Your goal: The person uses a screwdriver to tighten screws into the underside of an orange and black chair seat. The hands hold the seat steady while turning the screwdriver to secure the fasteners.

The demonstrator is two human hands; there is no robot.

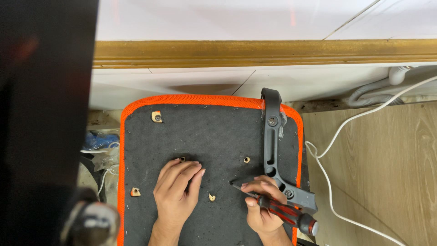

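The upturned chair seat (218, 136), its black underside ringed by an orange mesh edge, fills the middle of the view and lies flat, its far edge just short of the white wall with the wooden rail (264, 52). A dark upright panel (45, 114) closes off the whole left side, so open room lies mainly to the right over the wood-look floor (391, 182), where a white cable (337, 136) loops near the seat's edge and could snag an elbow or the tool if the arm swings out. A grey armrest bracket (277, 155) is bolted along the seat's right side, crowding the right hand. The left hand (177, 191) rests flat on the underside, fingers pressed together, their tips just beside a threaded hole (182, 159); it steadies the seat, and lifting it could let the seat shift. The right hand (260, 200) is closed around a red-and-black screwdriver (277, 209), whose tip points left toward the bare fabric between two holes; a slip there would likely gouge the fabric or run toward the left hand, which lies near its line
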